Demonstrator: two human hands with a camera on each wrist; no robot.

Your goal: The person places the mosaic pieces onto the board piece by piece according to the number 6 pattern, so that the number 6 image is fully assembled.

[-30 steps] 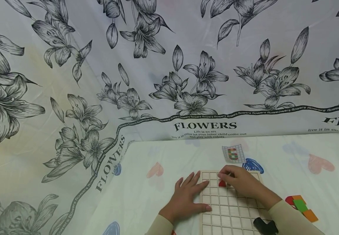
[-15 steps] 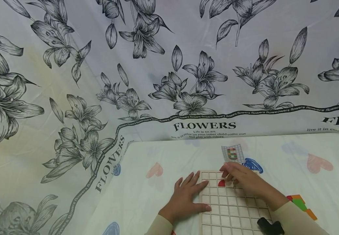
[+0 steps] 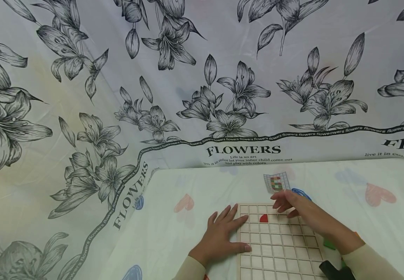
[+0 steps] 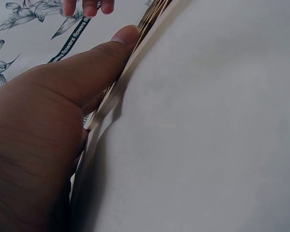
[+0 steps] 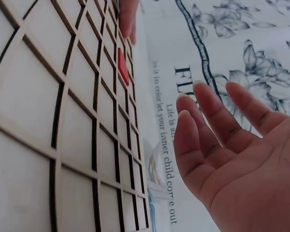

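Note:
A wooden grid board point(image 3: 266, 251) with square cells lies on the table. One red quarter-circle piece point(image 3: 264, 218) sits in a cell near its far left corner; the right wrist view also shows this red piece point(image 5: 122, 66). My left hand point(image 3: 221, 233) rests with spread fingers on the board's left edge, thumb and forefinger over the rim. Above the board's far right part is my right hand point(image 3: 303, 208), its fingers loosely bent and holding nothing. In the right wrist view that hand point(image 5: 232, 145) has its palm turned toward the camera, apart from the board.
Beyond the board lies a small printed card point(image 3: 275, 182) with a coloured grid pattern. A green piece point(image 3: 329, 244) shows beside the board, partly hidden by my right arm. Near my left sleeve, a bit of red point(image 3: 206, 277) is visible. A flower-printed cloth point(image 3: 237, 101) hangs behind.
My right hand has drawn away from the red piece toward the right, leaving it uncovered in its cell. My right forearm now covers most of the coloured pieces. The left hand stays put.

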